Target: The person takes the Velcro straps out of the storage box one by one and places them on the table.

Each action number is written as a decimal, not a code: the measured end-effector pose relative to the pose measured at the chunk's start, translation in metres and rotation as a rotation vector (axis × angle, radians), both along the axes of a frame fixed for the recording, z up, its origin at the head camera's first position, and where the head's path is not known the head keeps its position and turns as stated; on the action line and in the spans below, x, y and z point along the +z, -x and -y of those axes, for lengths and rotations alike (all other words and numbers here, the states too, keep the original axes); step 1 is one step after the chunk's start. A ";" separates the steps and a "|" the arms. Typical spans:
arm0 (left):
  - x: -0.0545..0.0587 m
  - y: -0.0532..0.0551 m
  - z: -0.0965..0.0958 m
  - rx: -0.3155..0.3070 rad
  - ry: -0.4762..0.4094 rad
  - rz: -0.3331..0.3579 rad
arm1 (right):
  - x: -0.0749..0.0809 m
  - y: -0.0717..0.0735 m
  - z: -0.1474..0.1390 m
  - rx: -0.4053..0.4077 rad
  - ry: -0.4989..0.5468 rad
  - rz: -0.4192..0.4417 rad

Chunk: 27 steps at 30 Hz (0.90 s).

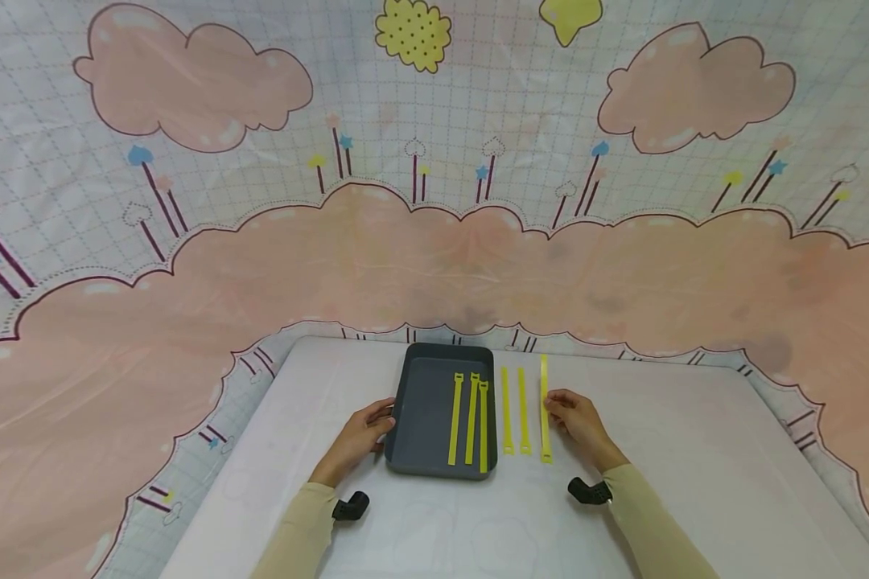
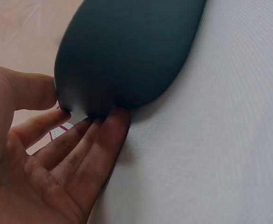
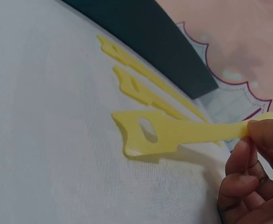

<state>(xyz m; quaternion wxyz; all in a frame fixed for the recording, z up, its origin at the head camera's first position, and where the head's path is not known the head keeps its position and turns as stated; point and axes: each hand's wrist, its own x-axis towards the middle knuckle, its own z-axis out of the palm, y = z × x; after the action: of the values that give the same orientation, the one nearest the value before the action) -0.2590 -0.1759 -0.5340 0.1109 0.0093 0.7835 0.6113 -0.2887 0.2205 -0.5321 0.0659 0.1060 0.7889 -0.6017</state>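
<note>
My right hand [image 1: 575, 418] pinches a yellow hook-and-loop cable tie [image 1: 545, 434] between thumb and finger, part way along its strap. In the right wrist view its slotted head [image 3: 167, 126] points left, over a shadow on the table. Two more yellow cable ties [image 1: 507, 410] lie side by side between that hand and the grey tray [image 1: 423, 418]. Inside the tray are three yellow cable ties [image 1: 471, 426], heads toward the far side. My left hand [image 1: 362, 438] holds the tray's left side, thumb [image 2: 38, 91] at its wall and fingers [image 2: 111, 135] low against it.
A white table [image 1: 434, 531] lies under everything. Behind it hangs a patterned cloth [image 1: 405, 265] with pink clouds, which also runs down both sides. Each wrist wears a black camera, one on the left [image 1: 351, 506] and one on the right [image 1: 589, 490].
</note>
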 end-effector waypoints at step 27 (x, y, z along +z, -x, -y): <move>0.000 0.001 0.001 -0.011 0.002 0.005 | -0.005 0.007 0.004 -0.034 -0.158 -0.017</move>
<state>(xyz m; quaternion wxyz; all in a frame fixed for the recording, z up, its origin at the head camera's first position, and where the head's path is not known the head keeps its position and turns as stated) -0.2604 -0.1772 -0.5344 0.1162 0.0117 0.7838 0.6100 -0.2955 0.2161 -0.5372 0.0404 0.1192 0.8324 -0.5396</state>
